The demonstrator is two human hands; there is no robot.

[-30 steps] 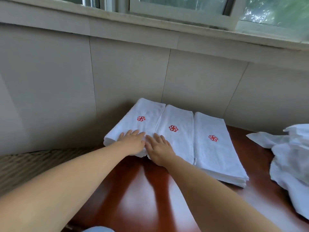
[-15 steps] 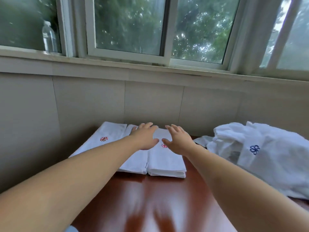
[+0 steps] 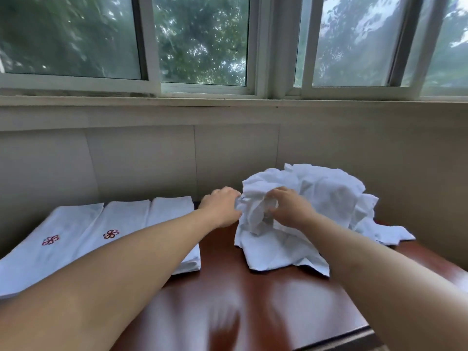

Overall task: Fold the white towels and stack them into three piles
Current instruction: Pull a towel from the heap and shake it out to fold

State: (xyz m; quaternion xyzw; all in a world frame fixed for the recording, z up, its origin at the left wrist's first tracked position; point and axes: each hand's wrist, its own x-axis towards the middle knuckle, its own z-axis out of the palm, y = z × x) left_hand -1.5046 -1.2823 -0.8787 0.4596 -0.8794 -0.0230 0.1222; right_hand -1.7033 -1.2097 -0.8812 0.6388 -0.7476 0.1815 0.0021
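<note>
- Our table (image 3: 228, 300), dark red and glossy, fills the lower centre of the frame below a row of windows (image 3: 202, 41).
- Three folded piles (image 3: 121, 224) lie side by side at the left, touching; red flower emblems show on two, and our left forearm crosses the third.
- The unfolded heap (image 3: 316, 196) sits right of centre against the wall, well apart from the piles.
- Our left hand (image 3: 221, 207) grips the heap's near-left edge with curled fingers; our right hand (image 3: 288, 207) pinches a crumpled towel (image 3: 255, 216) at the front.
- We judge the risk to be dragging several tangled towels at once, or sweeping cloth off the table's right edge, if we pull hard before one is separated.
- No readable writing; only the emblems.
</note>
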